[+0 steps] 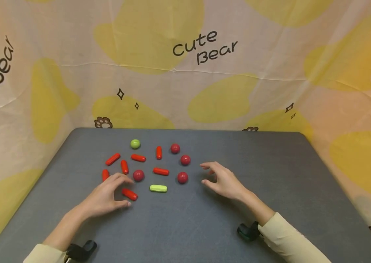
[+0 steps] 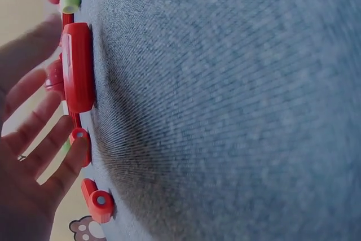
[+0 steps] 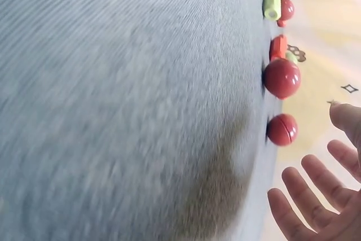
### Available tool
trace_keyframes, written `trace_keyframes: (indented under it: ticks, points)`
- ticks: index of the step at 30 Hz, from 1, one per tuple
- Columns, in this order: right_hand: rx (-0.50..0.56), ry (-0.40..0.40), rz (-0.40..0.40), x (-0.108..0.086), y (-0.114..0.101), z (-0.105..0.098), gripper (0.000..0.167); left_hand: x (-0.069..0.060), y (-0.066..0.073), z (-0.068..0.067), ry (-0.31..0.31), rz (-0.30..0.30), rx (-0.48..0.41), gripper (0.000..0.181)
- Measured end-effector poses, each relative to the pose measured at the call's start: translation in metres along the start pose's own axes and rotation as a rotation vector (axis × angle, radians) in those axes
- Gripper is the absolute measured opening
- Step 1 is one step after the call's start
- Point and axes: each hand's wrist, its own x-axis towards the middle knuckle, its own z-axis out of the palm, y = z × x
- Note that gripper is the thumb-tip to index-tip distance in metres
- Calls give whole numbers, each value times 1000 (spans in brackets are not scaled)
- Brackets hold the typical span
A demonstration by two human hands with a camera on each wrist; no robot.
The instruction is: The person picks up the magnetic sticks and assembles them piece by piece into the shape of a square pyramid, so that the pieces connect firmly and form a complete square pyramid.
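Note:
My left hand [image 1: 104, 195] hovers at the near left of the group, thumb and fingers spread around a red stick-shaped piece [image 1: 130, 194] without visibly gripping it. In the left wrist view that red piece [image 2: 78, 67] lies on the table beyond the fingers. A dark red ball [image 1: 138, 175] sits just past the fingertips, and a ribbed light green stick-shaped piece [image 1: 158, 188] lies to the right. My right hand [image 1: 226, 180] is held above the table with relaxed fingers and nothing in them. Nearest to it are two dark red balls, one nearer [image 1: 183, 178] and one farther [image 1: 185, 160].
Several more red pieces [image 1: 161, 171] lie scattered on the grey table [image 1: 271, 164]. Farther back are a green ball [image 1: 135, 144] and another dark red ball [image 1: 175, 148]. A patterned cloth [image 1: 159, 87] hangs behind the table's far edge.

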Motion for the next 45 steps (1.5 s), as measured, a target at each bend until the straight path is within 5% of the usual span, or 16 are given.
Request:
trace_keyframes:
  ticks: [8,27,45]
  points:
    - [36,-30,-6,10,-6,14,48,2,-1,6,-2,35,-20,40]
    - [96,-89,57,33,-19,37,49,8,-2,6,-76,-6,4,26]
    - [17,-121,30,47,-22,46,42,7,-1,6,-64,-2,-16,23]
